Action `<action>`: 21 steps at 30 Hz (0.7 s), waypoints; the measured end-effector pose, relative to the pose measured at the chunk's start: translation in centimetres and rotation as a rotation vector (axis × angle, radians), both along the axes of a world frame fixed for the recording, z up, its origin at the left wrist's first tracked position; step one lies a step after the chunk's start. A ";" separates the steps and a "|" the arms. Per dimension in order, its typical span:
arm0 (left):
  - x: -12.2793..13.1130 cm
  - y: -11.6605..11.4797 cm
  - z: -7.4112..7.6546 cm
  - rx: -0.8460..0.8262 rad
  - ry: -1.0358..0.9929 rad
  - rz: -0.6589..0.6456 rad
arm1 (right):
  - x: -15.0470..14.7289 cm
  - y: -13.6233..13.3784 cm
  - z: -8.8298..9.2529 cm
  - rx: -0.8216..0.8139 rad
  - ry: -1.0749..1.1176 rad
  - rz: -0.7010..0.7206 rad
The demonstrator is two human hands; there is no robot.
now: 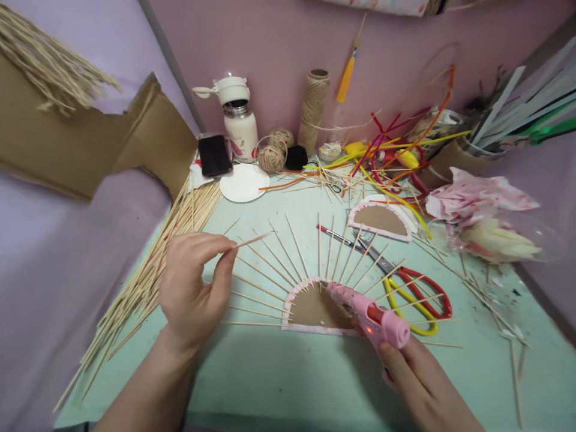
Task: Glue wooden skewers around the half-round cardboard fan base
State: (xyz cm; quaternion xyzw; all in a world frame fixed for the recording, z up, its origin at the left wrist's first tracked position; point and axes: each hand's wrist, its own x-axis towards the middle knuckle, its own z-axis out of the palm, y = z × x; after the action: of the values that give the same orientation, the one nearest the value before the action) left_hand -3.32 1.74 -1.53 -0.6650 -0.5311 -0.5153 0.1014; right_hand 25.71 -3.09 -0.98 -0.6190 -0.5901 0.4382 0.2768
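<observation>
- The right hand [420,381] is closed around the grip of a pink hot glue gun [375,317], at the near edge of the mint-green table [270,384].
- The gun's nozzle rests on the curved rim of a cardboard half-disc [312,309] with pale edging, which lies flat in front of both hands.
- Glued skewers [265,276] fan outward from that rim.
- The left hand [191,291] pinches a single loose skewer [250,241] between thumb and fingertips, above the fan's left side.
- Red and yellow scissors [420,299] lie just right of the fan, partly under its sticks.
- A pile of spare skewers [153,273] runs along the table's left edge.
- A second half-disc [382,219] lies beyond the fan.
- Farther back are a white paper circle [244,182], a dark phone [214,155], a flask [240,129], twine balls [272,157] and a twine spool [314,108].
</observation>
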 end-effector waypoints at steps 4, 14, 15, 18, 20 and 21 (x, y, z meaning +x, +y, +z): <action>-1.2 -0.8 -0.4 -0.114 0.176 0.102 | -0.3 0.1 -0.1 -0.034 0.001 0.019; -1.6 -1.0 -0.6 -0.151 0.158 0.147 | -0.7 0.3 0.1 -0.045 -0.042 0.050; -1.6 -1.0 -0.6 -0.151 0.160 0.145 | -0.7 0.3 0.1 -0.037 -0.050 0.058; -1.6 -1.1 -0.7 -0.153 0.184 0.143 | -0.6 0.5 0.0 -0.007 -0.073 0.095; -1.6 -1.1 -0.6 -0.137 0.202 0.142 | -0.5 0.7 -0.3 0.013 -0.091 0.132; -1.5 -1.1 -0.5 -0.138 0.211 0.146 | -0.4 0.8 -0.4 0.025 -0.097 0.150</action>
State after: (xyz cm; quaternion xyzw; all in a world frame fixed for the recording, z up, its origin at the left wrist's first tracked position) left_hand -4.86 0.62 -2.06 -0.6805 -0.5985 -0.3960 0.1481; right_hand 25.33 -2.33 -1.39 -0.5899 -0.6529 0.4200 0.2220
